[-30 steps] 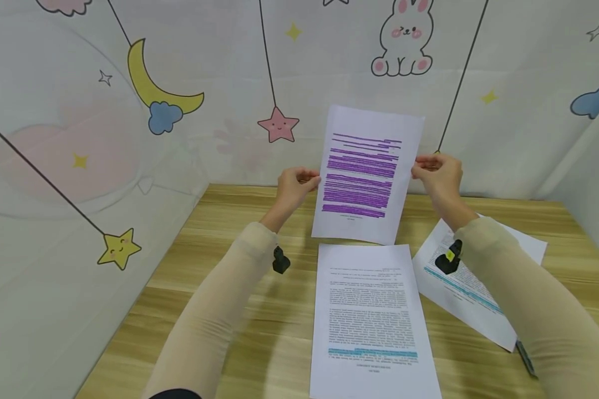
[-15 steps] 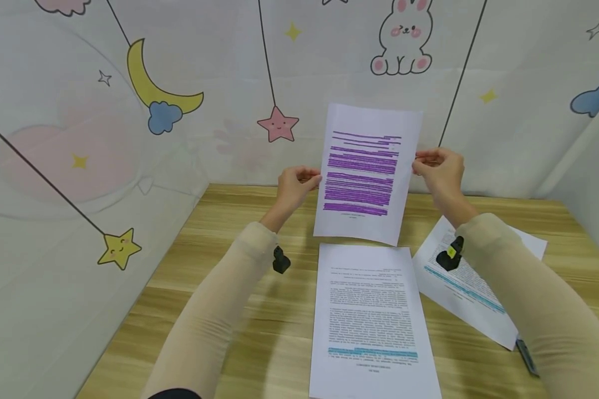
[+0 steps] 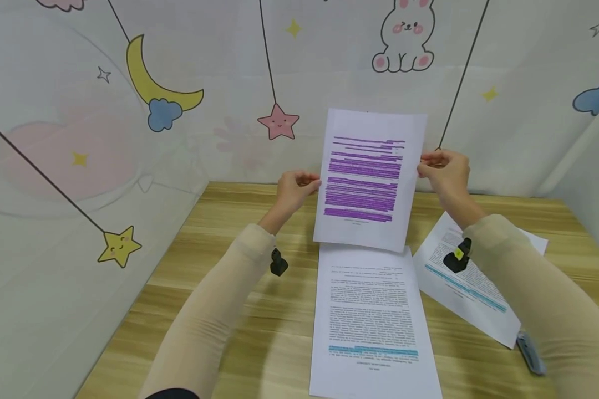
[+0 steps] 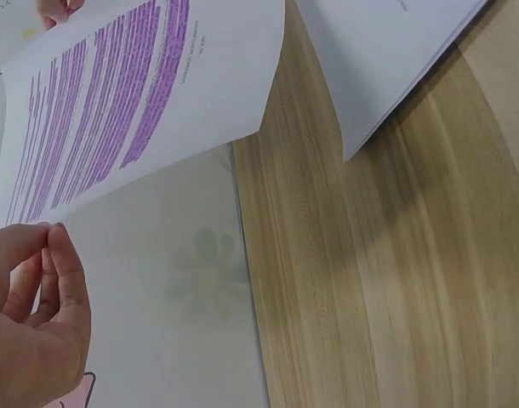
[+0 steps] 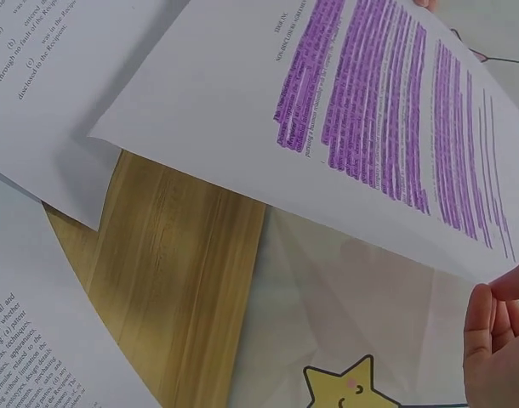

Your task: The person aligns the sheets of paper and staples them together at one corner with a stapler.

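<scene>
A printed sheet of paper (image 3: 364,180), most of its text marked over in purple, is held up off the table between both hands. The left hand (image 3: 295,193) pinches its left edge between thumb and fingers. At the opposite edge the right hand (image 3: 446,170) pinches the paper the same way. In the left wrist view the purple-marked sheet (image 4: 217,76) bends slightly, its lower corner free. Below it on the table lies another printed page (image 3: 371,316) with a blue-highlighted line near its bottom; the raised sheet's lower edge overlaps that page's top in the head view.
A third sheet (image 3: 466,282) with blue highlighting lies askew under the right forearm. A dark grey object, perhaps a capped pen or marker (image 3: 531,353), is beside its lower corner. The wooden table (image 3: 209,260) meets a cartoon-printed curtain (image 3: 219,83) behind.
The raised sheet has come slightly lower and nearer, its bottom edge now over the page below. The right hand has shifted a little to the right.
</scene>
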Available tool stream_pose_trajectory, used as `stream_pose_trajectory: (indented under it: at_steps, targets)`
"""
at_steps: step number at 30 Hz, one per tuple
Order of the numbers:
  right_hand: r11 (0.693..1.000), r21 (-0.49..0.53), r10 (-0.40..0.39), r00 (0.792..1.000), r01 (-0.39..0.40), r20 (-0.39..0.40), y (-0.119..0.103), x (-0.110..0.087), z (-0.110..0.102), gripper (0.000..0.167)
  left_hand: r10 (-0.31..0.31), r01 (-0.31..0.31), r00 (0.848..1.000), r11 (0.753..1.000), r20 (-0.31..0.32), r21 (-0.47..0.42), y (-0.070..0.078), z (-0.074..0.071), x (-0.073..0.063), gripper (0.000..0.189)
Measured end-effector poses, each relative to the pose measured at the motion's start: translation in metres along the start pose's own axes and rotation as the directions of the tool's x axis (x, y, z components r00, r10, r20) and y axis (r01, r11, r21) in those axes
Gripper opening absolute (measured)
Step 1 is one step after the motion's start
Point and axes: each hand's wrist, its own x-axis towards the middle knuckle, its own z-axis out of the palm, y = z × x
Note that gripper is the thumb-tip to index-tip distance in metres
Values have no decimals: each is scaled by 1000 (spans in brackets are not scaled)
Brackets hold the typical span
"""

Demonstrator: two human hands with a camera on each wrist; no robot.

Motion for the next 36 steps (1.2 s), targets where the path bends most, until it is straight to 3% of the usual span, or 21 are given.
stream_pose_trajectory:
  at_steps: [12, 28, 36]
  targets:
    - [994, -89, 70, 995, -64, 70, 5, -9, -5, 32, -47, 49, 997, 998, 54, -43, -11, -1, -8, 14]
    - [995, -55, 84, 989, -78, 120, 19, -16, -9, 35, -71, 80, 992, 993, 100, -89, -20, -1, -22, 14]
    - [996, -67, 77, 983, -66, 169, 23, -28, -15, 38, -58, 71, 989, 993, 133, -94, -17, -1, -36, 12]
